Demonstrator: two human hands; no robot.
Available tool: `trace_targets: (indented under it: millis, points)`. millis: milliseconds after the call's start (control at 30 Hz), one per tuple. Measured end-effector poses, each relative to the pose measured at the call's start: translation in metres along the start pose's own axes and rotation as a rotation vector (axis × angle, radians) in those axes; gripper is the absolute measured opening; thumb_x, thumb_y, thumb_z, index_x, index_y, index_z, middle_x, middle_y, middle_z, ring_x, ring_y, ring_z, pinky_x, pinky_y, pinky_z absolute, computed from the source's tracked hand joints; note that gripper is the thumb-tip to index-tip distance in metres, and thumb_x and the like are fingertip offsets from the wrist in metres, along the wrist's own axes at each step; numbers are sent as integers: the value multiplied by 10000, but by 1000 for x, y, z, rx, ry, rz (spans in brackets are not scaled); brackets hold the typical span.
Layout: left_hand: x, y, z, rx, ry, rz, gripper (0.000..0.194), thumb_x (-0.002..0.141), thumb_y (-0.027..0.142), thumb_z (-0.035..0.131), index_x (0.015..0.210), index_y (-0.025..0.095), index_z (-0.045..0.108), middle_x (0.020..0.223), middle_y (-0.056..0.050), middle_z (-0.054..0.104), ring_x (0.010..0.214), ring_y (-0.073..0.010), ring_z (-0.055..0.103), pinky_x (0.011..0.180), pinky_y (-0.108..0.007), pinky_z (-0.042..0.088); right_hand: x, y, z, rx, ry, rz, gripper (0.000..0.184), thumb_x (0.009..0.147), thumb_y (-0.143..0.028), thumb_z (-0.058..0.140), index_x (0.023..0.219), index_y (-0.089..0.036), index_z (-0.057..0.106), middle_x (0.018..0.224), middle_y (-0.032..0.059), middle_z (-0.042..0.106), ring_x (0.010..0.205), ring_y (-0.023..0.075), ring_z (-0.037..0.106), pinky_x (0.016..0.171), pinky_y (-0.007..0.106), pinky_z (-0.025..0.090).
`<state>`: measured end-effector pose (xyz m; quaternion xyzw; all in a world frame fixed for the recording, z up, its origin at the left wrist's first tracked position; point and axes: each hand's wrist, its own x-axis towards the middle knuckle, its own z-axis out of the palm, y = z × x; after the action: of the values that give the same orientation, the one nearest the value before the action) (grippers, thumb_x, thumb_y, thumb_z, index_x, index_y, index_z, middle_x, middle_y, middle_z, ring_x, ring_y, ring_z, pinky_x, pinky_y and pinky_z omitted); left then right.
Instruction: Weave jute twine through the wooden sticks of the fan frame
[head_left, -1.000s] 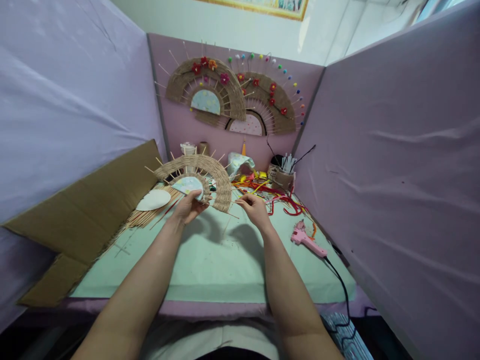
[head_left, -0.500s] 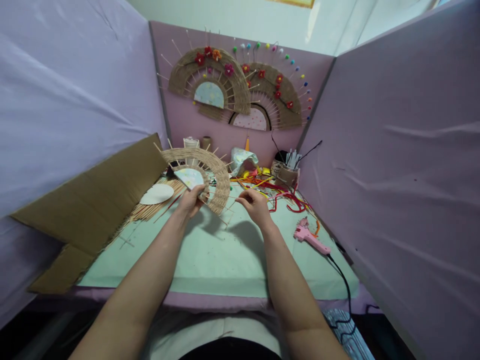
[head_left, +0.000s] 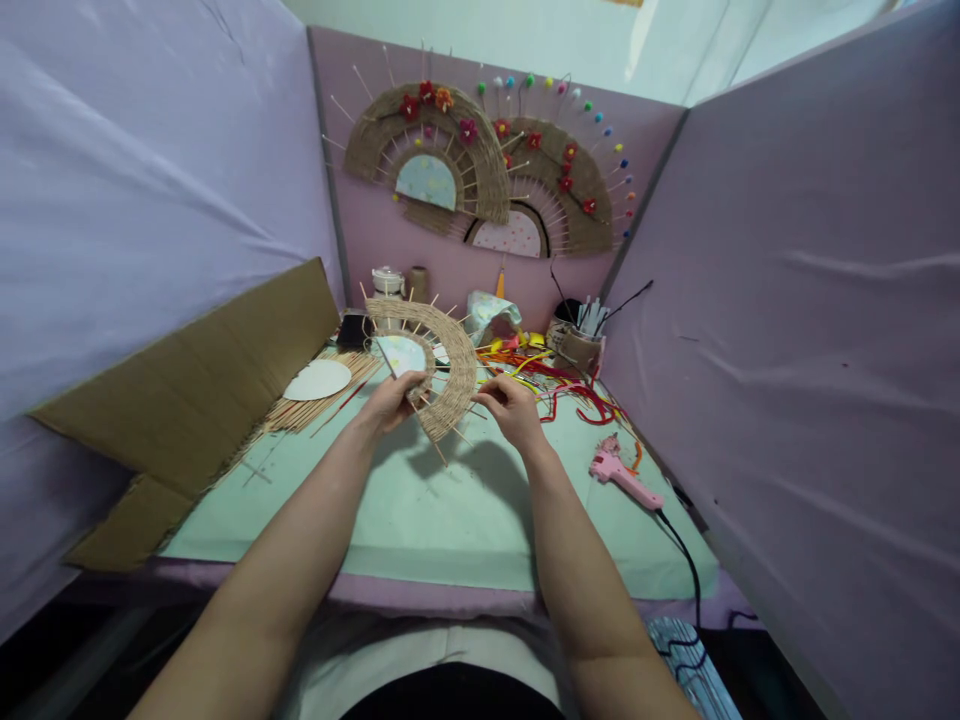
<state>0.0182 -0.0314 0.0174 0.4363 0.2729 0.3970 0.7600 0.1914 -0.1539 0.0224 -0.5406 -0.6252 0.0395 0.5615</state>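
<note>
A half-round fan of woven twine (head_left: 456, 372) on thin wooden sticks is held up over the table, tilted, with a pale patterned half-disc (head_left: 403, 355) at its centre. My left hand (head_left: 397, 398) grips it near the half-disc, thumb on top and fingers behind. At the fan's outer right edge, my right hand (head_left: 510, 402) is pinched, its fingertips against the twine rim. Whether those fingers hold a stick or a twine end is too small to make out.
A pink glue gun (head_left: 626, 482) with a black cord lies at right. Wooden sticks (head_left: 304, 405) and a white oval (head_left: 317, 380) lie at left beside bent cardboard (head_left: 217, 400). Red pipe cleaners (head_left: 592, 400) and a pot (head_left: 579, 350) stand behind. Two decorated fans (head_left: 431, 130) hang on the back panel.
The fan has turned clockwise and shifted right, bringing its outer rim up to my right fingertips. My right hand has stayed nearly in place, still pinched.
</note>
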Motion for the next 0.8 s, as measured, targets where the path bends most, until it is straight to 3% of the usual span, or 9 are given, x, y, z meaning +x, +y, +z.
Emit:
trace_targets:
  millis: [567, 800]
  points:
    - [-4, 14, -2, -253, -8, -79, 69, 750, 136, 537, 788, 93, 576, 579, -23, 592, 447, -78, 520, 450, -168, 435, 0, -2, -1, -4, 56, -78, 162, 809, -326, 607, 714, -195, 620, 686, 5, 597, 607, 126, 495, 589, 258, 385]
    - [-9, 19, -2, -320, -52, -95, 179, 809, 172, 477, 873, 73, 611, 556, -25, 581, 407, -73, 500, 402, -156, 415, -1, 1, -1, -30, 37, -87, 181, 812, -340, 608, 704, -196, 629, 669, 13, 600, 629, 142, 514, 614, 274, 401]
